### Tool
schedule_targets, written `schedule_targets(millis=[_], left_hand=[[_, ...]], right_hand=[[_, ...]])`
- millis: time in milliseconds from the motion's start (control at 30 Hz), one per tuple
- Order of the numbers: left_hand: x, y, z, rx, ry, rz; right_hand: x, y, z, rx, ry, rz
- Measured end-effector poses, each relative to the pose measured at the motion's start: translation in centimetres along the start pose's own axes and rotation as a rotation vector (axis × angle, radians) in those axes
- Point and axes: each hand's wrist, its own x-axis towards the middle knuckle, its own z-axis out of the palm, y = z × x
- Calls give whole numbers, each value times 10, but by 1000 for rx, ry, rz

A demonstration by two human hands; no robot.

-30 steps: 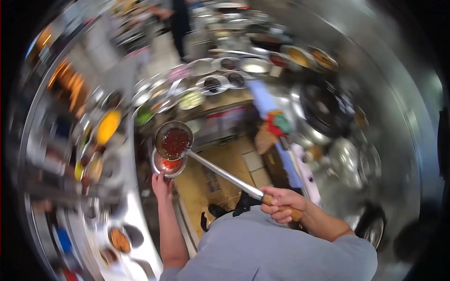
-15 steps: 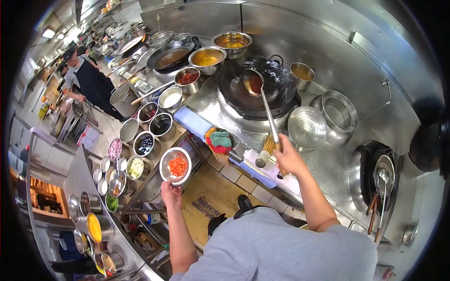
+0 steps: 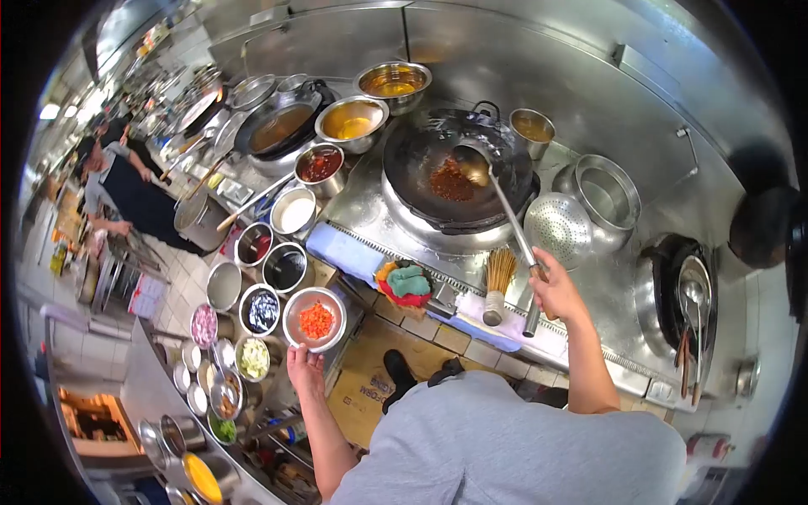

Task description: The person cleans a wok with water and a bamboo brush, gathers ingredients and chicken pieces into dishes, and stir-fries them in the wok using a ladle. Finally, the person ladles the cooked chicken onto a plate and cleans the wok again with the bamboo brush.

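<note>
Glossy dark metal wok (image 3: 421,151)

one head-worn, wide-angle camera looks forward and down from close above a grey shirt (image 3: 522,438) toward the central wok (image 3: 414,160).

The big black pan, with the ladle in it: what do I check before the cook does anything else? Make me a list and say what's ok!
1. Ladle held: ok. The right hand grips its handle.
2. Bowl held: ok. The left hand has it by the near rim.
3. Red bits inside the bowl: ok, heaped in the middle.
4. Sauce inside the pan: ok. It lies on the bottom, by the ladle's head.
5. Stove's front edge clear: not ok, I'd say. A brush lies there, close to the ladle's handle.
6. Fire under the pan: cannot tell. No flame shows.
</note>
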Motion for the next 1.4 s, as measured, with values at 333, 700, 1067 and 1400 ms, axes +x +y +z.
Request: schedule_targets(millis=[333,700,1067,1400], left_hand=[[89,63,245,332,-603,51],[134,-64,456,1242,-796,1311],[181,-89,483,1547,-827,1318],[183,-73,478,1831,-860,1231]], right_hand=[[1,17,69,251,71,-77],[-40,30,45,69,187,-86],[-37,37,-14,1,84,-80],[-14,38,-52,-174,5,-86]])
